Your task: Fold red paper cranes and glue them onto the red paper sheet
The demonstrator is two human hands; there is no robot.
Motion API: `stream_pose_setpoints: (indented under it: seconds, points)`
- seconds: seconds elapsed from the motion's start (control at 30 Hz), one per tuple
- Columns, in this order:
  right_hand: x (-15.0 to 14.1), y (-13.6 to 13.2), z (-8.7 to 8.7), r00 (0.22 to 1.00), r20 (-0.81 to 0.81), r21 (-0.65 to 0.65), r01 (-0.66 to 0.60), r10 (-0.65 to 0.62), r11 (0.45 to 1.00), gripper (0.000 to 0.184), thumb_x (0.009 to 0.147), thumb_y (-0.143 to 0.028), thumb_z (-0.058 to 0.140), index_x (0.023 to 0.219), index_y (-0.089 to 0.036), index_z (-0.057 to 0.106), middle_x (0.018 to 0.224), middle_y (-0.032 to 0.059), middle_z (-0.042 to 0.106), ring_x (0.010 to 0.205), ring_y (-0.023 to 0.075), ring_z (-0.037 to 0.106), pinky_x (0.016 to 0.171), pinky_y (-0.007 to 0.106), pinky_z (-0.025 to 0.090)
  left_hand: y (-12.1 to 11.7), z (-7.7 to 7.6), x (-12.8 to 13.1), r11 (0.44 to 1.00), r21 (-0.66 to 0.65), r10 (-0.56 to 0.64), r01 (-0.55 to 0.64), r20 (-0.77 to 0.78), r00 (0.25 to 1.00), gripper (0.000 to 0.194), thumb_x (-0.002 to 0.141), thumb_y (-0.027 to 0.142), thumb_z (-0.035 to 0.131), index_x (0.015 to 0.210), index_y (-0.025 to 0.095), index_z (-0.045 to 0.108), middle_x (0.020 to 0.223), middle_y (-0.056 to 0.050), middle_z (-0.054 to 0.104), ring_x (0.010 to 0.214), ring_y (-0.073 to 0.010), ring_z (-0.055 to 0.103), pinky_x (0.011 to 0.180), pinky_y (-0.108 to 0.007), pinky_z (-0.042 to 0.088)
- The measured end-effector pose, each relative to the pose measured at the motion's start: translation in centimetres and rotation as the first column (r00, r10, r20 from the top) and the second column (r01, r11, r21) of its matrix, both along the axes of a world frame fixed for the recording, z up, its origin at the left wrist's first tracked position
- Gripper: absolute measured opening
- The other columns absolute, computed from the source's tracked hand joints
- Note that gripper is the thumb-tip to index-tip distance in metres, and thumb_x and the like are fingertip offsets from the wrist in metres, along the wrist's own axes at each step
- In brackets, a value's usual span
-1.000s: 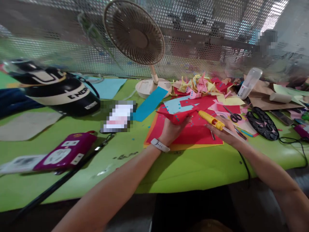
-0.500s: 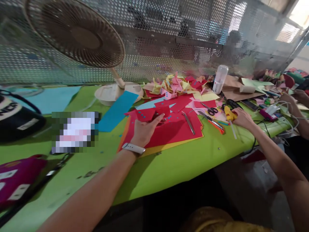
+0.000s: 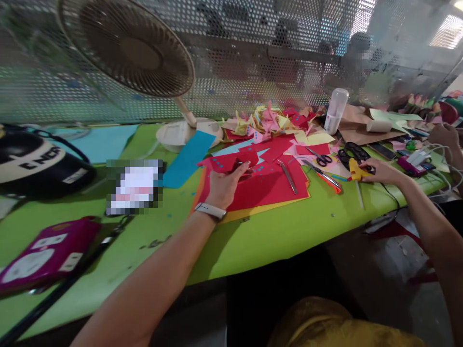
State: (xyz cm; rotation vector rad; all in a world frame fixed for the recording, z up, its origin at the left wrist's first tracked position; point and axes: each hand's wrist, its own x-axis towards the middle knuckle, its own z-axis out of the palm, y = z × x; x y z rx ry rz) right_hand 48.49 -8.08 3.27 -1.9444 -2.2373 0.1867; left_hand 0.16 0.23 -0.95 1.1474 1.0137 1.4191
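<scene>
My left hand point(image 3: 223, 187) rests over a stack of red sheets point(image 3: 267, 195), its thumb bent toward the fingers. It grips a folded piece of red paper point(image 3: 243, 156) dotted with small blue bits; the fingertips are partly hidden. On the right, my right hand point(image 3: 381, 172) is wrapped round a yellow glue gun point(image 3: 356, 169), from which a pale glue stick point(image 3: 359, 195) sticks out toward the table's front edge. Tweezers point(image 3: 288, 177) lie on the red stack. Beside it are a box cutter point(image 3: 323, 177) and small scissors point(image 3: 321, 158).
A fan point(image 3: 144, 53) stands at the back left. Behind the red stack is a heap of folded paper shapes point(image 3: 267, 120), with a clear bottle point(image 3: 336, 111) to its right. A blue strip point(image 3: 190, 159), a phone point(image 3: 135, 185) and a purple power strip point(image 3: 50, 253) lie leftward.
The view has turned a little to the left, so everything appears farther right. Both hands keep their holds on the red paper and the glue gun.
</scene>
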Motion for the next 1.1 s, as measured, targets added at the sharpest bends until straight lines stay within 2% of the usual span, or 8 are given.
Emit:
stream_pose_setpoints:
  seconds: [0.1, 0.2, 0.3, 0.37, 0.5, 0.7, 0.87, 1.1]
  points:
    - [-2.0, -0.2, 1.7, 0.999, 0.025, 0.100, 0.033, -0.036, 0.994, 0.035, 0.075, -0.037, 0.072, 0.103, -0.017, 0.074, 0.109, 0.0151, 0.072, 0.101, 0.0316, 0.066, 0.091, 0.044, 0.050, 0.1, 0.1, 0.1, 0.999, -0.006, 0.044, -0.044, 0.051, 0.998, 0.038, 0.060, 0.039, 0.088, 0.085, 0.017, 0.068, 0.075, 0.001, 0.074, 0.069, -0.0171, 0.071, 0.063, -0.029, 0.062]
    - [-7.5, 0.4, 2.3, 0.996, -0.080, 0.229, 0.050, -0.032, 0.972, 0.022, 0.087, -0.035, 0.060, 0.094, -0.019, 0.074, 0.097, 0.0111, 0.073, 0.087, 0.0237, 0.067, 0.082, 0.037, 0.049, 0.2, 0.2, 0.2, 0.997, -0.025, 0.070, -0.068, 0.086, 0.994, 0.037, 0.058, 0.036, 0.088, 0.083, 0.017, 0.070, 0.078, -0.003, 0.075, 0.066, -0.0165, 0.070, 0.061, -0.028, 0.061]
    - [-15.0, 1.6, 1.4, 0.978, -0.183, 0.142, -0.072, 0.097, 0.987, 0.022, 0.088, -0.041, 0.062, 0.085, -0.022, 0.071, 0.086, 0.0054, 0.072, 0.075, 0.0196, 0.065, 0.069, 0.032, 0.048, 0.4, 0.4, 0.0, 0.997, -0.022, 0.081, -0.079, 0.125, 0.989, 0.034, 0.059, 0.035, 0.087, 0.083, 0.017, 0.070, 0.078, -0.004, 0.075, 0.067, -0.0163, 0.071, 0.062, -0.028, 0.060]
    - [-19.5, 2.5, 0.3, 0.978, -0.119, 0.083, -0.162, 0.172, 0.983, 0.029, 0.086, -0.049, 0.065, 0.081, -0.021, 0.068, 0.086, 0.0068, 0.071, 0.080, 0.0209, 0.064, 0.070, 0.032, 0.046, 0.7, 0.4, -0.3, 0.995, -0.010, 0.104, -0.104, 0.157, 0.982, 0.034, 0.059, 0.034, 0.087, 0.083, 0.017, 0.070, 0.078, -0.003, 0.074, 0.068, -0.0162, 0.071, 0.063, -0.027, 0.059]
    - [-24.3, 3.3, -1.7, 0.989, 0.006, 0.041, -0.145, 0.145, 0.989, 0.028, 0.086, -0.047, 0.067, 0.087, -0.019, 0.065, 0.098, 0.0109, 0.069, 0.091, 0.0240, 0.064, 0.072, 0.031, 0.045, 1.5, 0.3, -1.0, 0.987, -0.016, 0.161, -0.161, 0.181, 0.970, 0.034, 0.060, 0.036, 0.085, 0.083, 0.018, 0.070, 0.080, -0.003, 0.074, 0.068, -0.0157, 0.070, 0.062, -0.026, 0.057]
    - [-23.7, 3.3, -1.8, 1.000, 0.010, 0.018, -0.021, 0.021, 1.000, 0.010, 0.087, -0.028, 0.062, 0.081, -0.019, 0.063, 0.094, 0.0086, 0.071, 0.088, 0.0228, 0.067, 0.072, 0.030, 0.045, 2.3, 0.1, -1.5, 0.981, -0.033, 0.192, -0.190, 0.229, 0.954, 0.028, 0.061, 0.034, 0.085, 0.080, 0.019, 0.072, 0.080, -0.004, 0.074, 0.067, -0.0155, 0.070, 0.059, -0.025, 0.056]
    - [-21.6, 3.0, -0.8, 0.953, -0.292, -0.041, 0.074, -0.083, 0.996, 0.010, 0.086, -0.029, 0.064, 0.085, -0.021, 0.059, 0.070, 0.0019, 0.070, 0.064, 0.0177, 0.067, 0.060, 0.027, 0.047, 2.5, 0.1, -1.4, 0.985, -0.005, 0.171, -0.174, 0.231, 0.958, 0.026, 0.065, 0.034, 0.084, 0.084, 0.019, 0.072, 0.084, -0.006, 0.074, 0.071, -0.0172, 0.071, 0.064, -0.028, 0.057]
    - [-20.5, 3.6, 2.2, 0.806, -0.581, 0.339, 0.109, 0.116, 0.934, 0.022, 0.083, -0.035, 0.065, 0.098, -0.019, 0.064, 0.066, -0.0014, 0.065, 0.055, 0.0124, 0.059, 0.056, 0.026, 0.047, 2.4, 0.2, -1.2, 0.987, 0.016, 0.155, -0.162, 0.222, 0.963, 0.036, 0.061, 0.040, 0.085, 0.084, 0.017, 0.071, 0.083, -0.007, 0.073, 0.073, -0.0192, 0.071, 0.065, -0.030, 0.055]
